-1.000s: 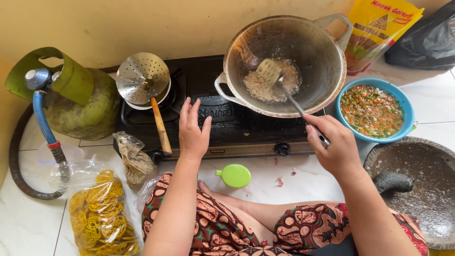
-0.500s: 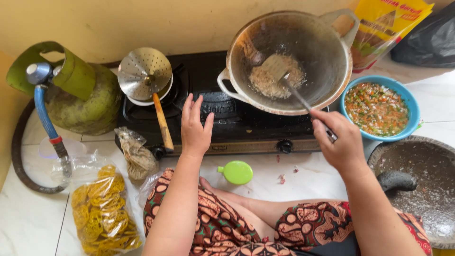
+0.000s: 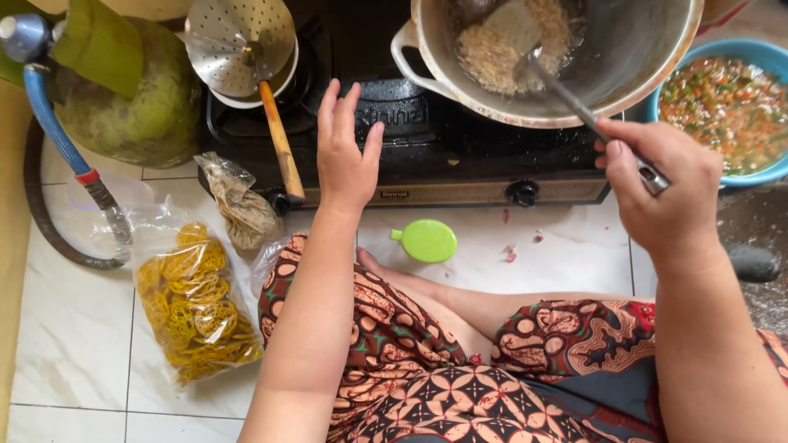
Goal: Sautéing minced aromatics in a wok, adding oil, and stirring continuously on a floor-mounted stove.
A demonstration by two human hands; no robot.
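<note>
Right hand [image 3: 669, 193] grips spatula [image 3: 566, 90] angled into wok [image 3: 648, 66] — reaching frying bits; left hand [image 3: 345, 156] open, fingers spread, resting flat on stove [image 3: 460, 156] edge for balance.

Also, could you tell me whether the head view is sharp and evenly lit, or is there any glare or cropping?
Head view: soft, even light; right hand on the spatula sharp, left hand too; mild sheen on the skimmer; wok cropped at the top.
</note>
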